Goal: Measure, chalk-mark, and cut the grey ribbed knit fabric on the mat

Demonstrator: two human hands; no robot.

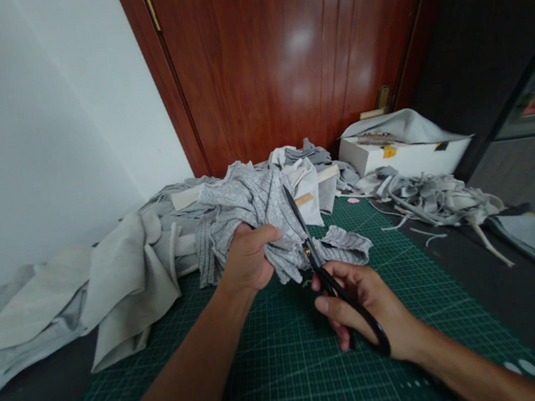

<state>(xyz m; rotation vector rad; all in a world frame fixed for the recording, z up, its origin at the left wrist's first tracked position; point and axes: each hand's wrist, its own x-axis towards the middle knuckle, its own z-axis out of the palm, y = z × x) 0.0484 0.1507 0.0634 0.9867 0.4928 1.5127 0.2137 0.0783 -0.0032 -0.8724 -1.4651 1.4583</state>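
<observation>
My left hand (pixel 248 257) grips a bunched piece of heathered grey fabric (pixel 258 205) above a green cutting mat (pixel 293 371). My right hand (pixel 364 307) holds black-handled scissors (pixel 330 281), fingers through the loops. The blades point up and away, nearly closed, running along the fabric's right edge just beside my left thumb. A loose end of the fabric (pixel 347 245) lies on the mat to the right of the blades.
Pale grey cloth (pixel 119 283) is heaped at the mat's left. A tangle of fabric strips (pixel 433 199) lies at the right, a white box (pixel 406 153) behind it. A wooden door (pixel 285 50) and white wall stand at the back.
</observation>
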